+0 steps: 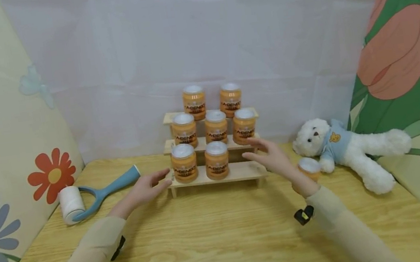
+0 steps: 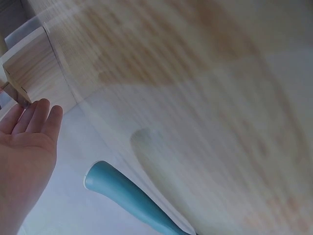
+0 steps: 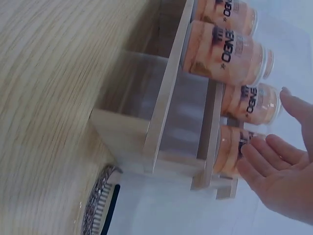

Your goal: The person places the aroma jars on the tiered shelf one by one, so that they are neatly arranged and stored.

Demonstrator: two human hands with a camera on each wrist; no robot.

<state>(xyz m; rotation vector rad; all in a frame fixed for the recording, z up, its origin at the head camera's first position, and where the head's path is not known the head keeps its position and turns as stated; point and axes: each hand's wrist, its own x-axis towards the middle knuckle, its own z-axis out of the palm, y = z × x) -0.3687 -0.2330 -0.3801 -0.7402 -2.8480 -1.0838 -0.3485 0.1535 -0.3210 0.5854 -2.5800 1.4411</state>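
My left hand (image 1: 143, 189), fingers straight, nears the left end of the stepped wooden rack (image 1: 240, 170) of orange jars (image 1: 184, 163); my right hand (image 1: 272, 157) hovers empty at its right end. Probably I'm framing it; next comes an even two-sided hold.

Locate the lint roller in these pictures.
In the head view the lint roller lies on the table's left side, beside the left hand and left of the stepped wooden rack.

Wooden table (image 1: 226, 245): stepped rack (image 1: 216, 174), lint roller (image 1: 94, 196), teddy bear (image 1: 351, 149).
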